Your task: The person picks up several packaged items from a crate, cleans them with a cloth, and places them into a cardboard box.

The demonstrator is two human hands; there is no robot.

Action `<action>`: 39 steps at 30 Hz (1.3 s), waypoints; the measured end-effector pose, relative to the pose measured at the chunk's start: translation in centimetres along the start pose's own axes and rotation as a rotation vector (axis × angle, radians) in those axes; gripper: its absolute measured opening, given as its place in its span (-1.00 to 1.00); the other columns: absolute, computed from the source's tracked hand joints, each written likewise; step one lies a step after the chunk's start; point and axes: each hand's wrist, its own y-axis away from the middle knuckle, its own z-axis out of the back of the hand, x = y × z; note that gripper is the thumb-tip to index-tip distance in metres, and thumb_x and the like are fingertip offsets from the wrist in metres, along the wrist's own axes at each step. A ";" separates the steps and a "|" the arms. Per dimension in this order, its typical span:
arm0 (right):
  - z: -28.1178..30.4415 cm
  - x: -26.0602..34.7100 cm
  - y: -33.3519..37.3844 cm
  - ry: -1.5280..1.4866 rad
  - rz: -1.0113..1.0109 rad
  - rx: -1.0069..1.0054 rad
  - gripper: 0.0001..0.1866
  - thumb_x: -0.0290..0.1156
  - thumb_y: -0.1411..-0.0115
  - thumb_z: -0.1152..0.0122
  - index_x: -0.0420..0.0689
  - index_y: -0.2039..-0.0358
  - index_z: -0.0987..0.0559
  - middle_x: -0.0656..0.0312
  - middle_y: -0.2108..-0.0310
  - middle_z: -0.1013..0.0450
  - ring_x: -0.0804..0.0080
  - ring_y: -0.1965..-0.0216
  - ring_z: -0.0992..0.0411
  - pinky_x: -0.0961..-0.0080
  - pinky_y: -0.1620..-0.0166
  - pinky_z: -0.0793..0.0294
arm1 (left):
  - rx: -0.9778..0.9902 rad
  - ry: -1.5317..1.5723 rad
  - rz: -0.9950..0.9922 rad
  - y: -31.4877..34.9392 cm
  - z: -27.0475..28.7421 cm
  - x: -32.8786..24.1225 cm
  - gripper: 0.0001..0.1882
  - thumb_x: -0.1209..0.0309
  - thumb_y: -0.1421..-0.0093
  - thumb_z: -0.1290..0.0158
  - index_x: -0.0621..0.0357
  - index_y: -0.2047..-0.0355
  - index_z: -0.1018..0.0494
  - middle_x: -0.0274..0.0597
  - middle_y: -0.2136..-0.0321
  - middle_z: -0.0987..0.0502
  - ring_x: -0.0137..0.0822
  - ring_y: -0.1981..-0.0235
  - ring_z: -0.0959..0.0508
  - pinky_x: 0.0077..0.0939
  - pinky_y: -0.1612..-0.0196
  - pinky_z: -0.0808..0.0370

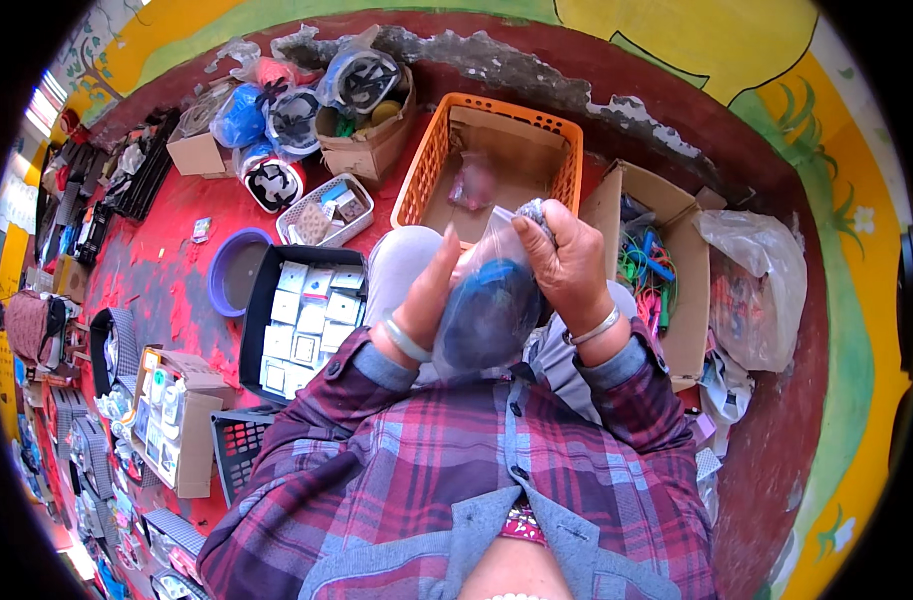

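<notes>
Between my hands, in front of my lap, is a clear plastic bag [488, 312] with a dark blue, rounded thing inside. My left hand [428, 290] holds the bag's left side, its thumb pointing up and its other fingers hidden behind the plastic. At the bag's upper right corner my right hand [568, 262] is closed, thumb pressed against the fingers. A bit of grey, textured material [536, 214] shows by that thumb; what it is I cannot make out. Beyond the bag stands an orange plastic basket [408, 185] lined with cardboard, a small pinkish packet [471, 182] lying in it.
To the left are a black crate [266, 268] of small white boxes, a purple basin [238, 268] and a white basket [361, 215]. A cardboard box [688, 300] with colourful cords stands right, beside a large plastic bag [761, 290]. Bagged goods [294, 125] line the painted wall.
</notes>
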 end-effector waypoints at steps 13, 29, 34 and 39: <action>5.6 -4.8 -1.3 -0.728 -0.460 -0.272 -0.70 -0.23 -0.32 0.06 -0.22 0.23 -0.51 0.26 0.43 -0.48 0.52 0.42 -0.46 0.56 0.35 -0.47 | -0.034 -0.099 -0.020 -0.2 0.9 -0.8 -0.38 0.49 -0.12 0.08 0.26 -0.22 -0.06 0.05 -0.06 -0.33 -0.12 -0.06 -0.39 -0.32 -0.16 -0.28; -1.9 -2.5 2.0 0.159 0.016 0.274 -0.80 -0.32 -0.18 0.04 -0.17 0.34 -0.48 -0.02 0.17 -0.42 0.01 0.02 -0.32 0.14 -0.04 -0.21 | -0.039 -1.025 0.178 0.1 2.0 0.2 -0.63 0.56 -0.05 0.00 0.31 0.08 -0.41 -0.23 0.18 -0.49 -0.39 0.13 -0.43 -0.51 0.02 -0.36; -2.2 -6.4 0.6 0.058 -0.137 0.238 -0.72 -0.29 -0.22 0.06 -0.27 0.42 -0.48 0.02 0.49 -0.43 -0.04 0.41 -0.42 0.20 0.29 -0.40 | 0.175 -1.334 0.110 -0.6 0.8 -0.3 -0.45 0.56 -0.05 0.03 0.28 -0.11 -0.23 -0.15 0.04 -0.41 -0.36 0.02 -0.35 -0.44 -0.10 -0.26; -0.8 -10.9 0.7 -0.890 -0.723 -0.034 -0.70 -0.25 -0.30 0.13 -0.21 0.27 -0.48 0.17 0.39 -0.48 0.29 0.38 -0.46 0.37 0.27 -0.47 | 0.008 -0.709 0.016 0.2 0.4 -0.6 -0.29 0.59 0.01 0.05 0.27 -0.22 -0.07 -0.14 -0.02 -0.36 -0.32 -0.06 -0.32 -0.44 -0.16 -0.18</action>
